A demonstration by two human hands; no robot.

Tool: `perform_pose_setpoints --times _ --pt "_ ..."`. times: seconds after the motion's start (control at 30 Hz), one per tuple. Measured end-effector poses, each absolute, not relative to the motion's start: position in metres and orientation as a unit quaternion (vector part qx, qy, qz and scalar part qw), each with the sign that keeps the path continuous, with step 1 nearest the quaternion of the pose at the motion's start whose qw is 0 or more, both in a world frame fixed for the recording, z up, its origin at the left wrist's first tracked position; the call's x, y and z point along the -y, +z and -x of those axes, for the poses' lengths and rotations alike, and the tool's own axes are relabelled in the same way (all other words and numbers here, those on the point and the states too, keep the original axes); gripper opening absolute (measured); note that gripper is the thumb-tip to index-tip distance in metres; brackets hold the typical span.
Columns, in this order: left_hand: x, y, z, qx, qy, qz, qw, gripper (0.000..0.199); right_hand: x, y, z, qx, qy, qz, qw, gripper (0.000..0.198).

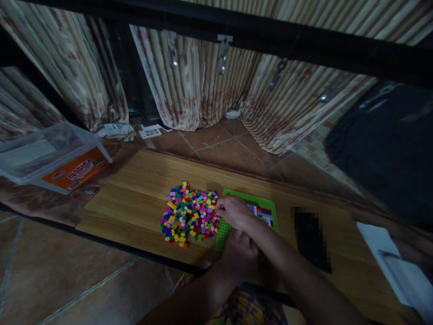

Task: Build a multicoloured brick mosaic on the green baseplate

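A heap of small multicoloured toy bricks lies on the wooden board. To its right is a green studded baseplate, with rows of coloured bricks fitted on its right part. My right hand is over the left part of the baseplate, its fingers bent together at the heap's right edge; anything between the fingertips is hidden. Just below it, my left hand is curled closed over the near part of the baseplate. Its grasp is hidden, and my right forearm partly covers the plate.
A clear plastic box with an orange label stands at the left. On the wooden board, a dark, blurred-out object lies right of my arms. White papers are at the far right. A dark bar crosses above, before striped curtains.
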State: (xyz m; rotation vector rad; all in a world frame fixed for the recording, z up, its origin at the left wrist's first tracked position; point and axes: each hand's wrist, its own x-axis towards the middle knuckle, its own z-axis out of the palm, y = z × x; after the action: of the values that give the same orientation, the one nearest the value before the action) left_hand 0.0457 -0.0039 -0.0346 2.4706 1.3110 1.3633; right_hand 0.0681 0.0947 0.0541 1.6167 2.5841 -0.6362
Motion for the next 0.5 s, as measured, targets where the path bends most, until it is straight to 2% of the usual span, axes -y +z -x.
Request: perform_pose_setpoints --times 0.1,0.2,0.3,0.5 --pt "0.003 -0.031 -0.042 -0.408 0.434 -0.803 0.013 0.023 -0.093 0.056 -0.069 -0.826 -0.207 -0.524 0.005 0.008" --pt "0.003 -0.026 -0.038 -0.403 0.432 -0.807 0.012 0.023 -0.089 0.060 -0.071 -0.818 -0.214 -0.532 -0.044 0.008" --pt "0.004 -0.022 -0.037 -0.409 0.442 -0.798 0.026 0.023 -0.084 0.064 -0.078 -0.789 -0.241 -0.547 -0.145 0.013" --pt "0.003 -0.015 -0.035 -0.428 0.415 -0.802 0.046 0.021 -0.064 0.062 -0.102 -0.634 -0.387 -0.540 -0.395 0.008"
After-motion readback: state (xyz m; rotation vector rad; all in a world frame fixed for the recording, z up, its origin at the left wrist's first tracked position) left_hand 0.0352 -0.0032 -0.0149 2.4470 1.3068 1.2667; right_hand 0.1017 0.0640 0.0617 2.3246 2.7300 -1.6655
